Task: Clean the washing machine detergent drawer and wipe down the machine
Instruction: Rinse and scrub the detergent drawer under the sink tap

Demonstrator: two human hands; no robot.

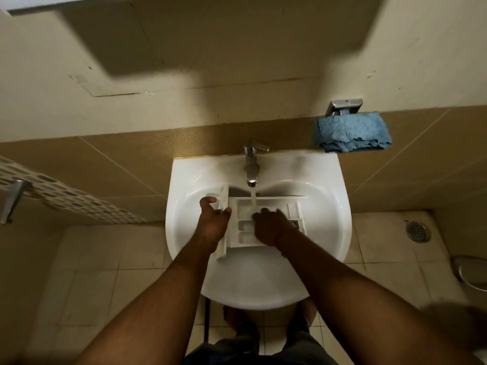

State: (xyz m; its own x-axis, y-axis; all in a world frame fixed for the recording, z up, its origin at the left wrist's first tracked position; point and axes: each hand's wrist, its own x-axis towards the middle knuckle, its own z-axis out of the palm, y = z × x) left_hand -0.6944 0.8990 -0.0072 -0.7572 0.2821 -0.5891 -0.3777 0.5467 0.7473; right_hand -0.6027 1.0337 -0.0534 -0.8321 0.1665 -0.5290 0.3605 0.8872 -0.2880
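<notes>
The white detergent drawer [276, 206] lies in the white sink [329, 219] under the metal tap [251, 164], and water runs from the tap into its back compartment. My left hand [212, 219] grips the drawer's front panel at the left end. My right hand [271, 227] rests inside the drawer's compartments with fingers curled down on the plastic; what lies under the palm is hidden.
A blue cloth [351, 133] hangs from a metal holder [344, 105] on the wall right of the tap. A perforated white basket [66, 196] sits at left. A floor drain [417, 231] and a metal bowl rim [469, 272] are at right on the tiled floor.
</notes>
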